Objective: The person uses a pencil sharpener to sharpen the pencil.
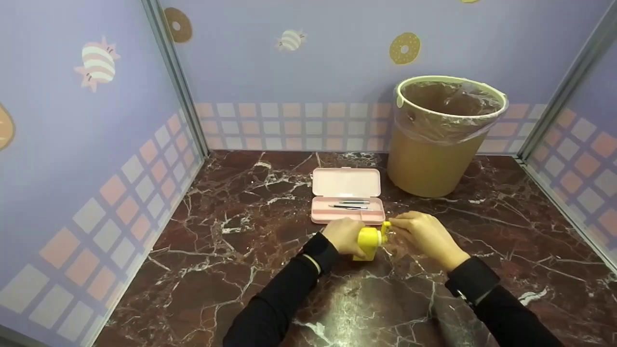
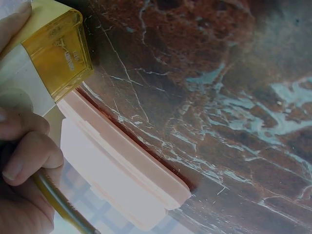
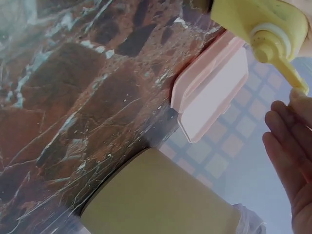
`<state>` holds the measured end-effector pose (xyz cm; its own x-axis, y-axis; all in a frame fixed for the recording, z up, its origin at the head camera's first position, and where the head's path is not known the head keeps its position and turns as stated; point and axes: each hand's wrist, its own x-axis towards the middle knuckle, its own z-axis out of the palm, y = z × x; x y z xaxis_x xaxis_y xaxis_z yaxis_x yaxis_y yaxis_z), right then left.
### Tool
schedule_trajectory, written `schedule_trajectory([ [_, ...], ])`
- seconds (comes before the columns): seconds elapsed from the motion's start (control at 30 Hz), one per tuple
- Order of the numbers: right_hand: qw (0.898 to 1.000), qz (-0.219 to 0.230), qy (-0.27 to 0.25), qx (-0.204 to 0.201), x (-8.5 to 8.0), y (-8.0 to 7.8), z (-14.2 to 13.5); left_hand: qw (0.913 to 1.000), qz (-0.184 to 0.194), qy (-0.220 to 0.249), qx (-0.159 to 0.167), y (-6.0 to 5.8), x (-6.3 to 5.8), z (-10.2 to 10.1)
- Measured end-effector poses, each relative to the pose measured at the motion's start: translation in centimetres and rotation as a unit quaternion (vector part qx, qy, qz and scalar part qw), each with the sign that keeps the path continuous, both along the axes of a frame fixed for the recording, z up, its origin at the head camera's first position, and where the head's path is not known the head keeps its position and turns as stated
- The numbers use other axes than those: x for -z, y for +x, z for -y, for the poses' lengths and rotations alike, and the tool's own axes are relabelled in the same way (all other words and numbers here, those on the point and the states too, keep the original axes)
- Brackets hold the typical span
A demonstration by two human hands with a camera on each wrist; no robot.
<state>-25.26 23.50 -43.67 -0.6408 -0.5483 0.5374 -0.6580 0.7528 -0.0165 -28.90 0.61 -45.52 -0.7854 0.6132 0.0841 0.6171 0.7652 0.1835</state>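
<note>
The yellow sharpener [image 1: 368,243] is just in front of the open case [image 1: 346,183], gripped in curled fingers of the left hand [image 1: 345,235] (a thin stick [image 2: 63,207] juts there); the right hand [image 1: 426,236] pinches the tip of the crank [image 1: 385,228]; pens [image 1: 351,207] lie in the case; the bin [image 1: 429,164] stands beyond.

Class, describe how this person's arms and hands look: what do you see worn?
The person wears long black sleeves, with wide black bands at the wrists. A thin pale yellowish strip shows beside the left band. The left hand and right hand are gloveless.
</note>
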Motion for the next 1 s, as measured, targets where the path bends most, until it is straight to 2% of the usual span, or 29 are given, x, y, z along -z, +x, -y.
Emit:
schedule_trajectory([
  [0.13,1.0,-0.014,0.003,0.01,0.5,-1.0,0.4,1.0,-0.004,0.002,0.003,-0.2,0.1,0.1],
  [0.27,1.0,-0.003,0.002,0.022,0.9,-1.7,0.5,0.9999,0.002,0.012,0.01,-0.3,0.1,0.1],
  [0.73,0.999,-0.006,0.022,0.025,2.0,-2.5,0.9,0.9998,0.009,0.016,0.005,-0.5,0.5,0.0],
  [1.0,0.999,0.001,0.037,0.031,2.5,-2.6,1.0,1.0,-0.003,0.005,0.004,-0.3,0.3,0.0],
])
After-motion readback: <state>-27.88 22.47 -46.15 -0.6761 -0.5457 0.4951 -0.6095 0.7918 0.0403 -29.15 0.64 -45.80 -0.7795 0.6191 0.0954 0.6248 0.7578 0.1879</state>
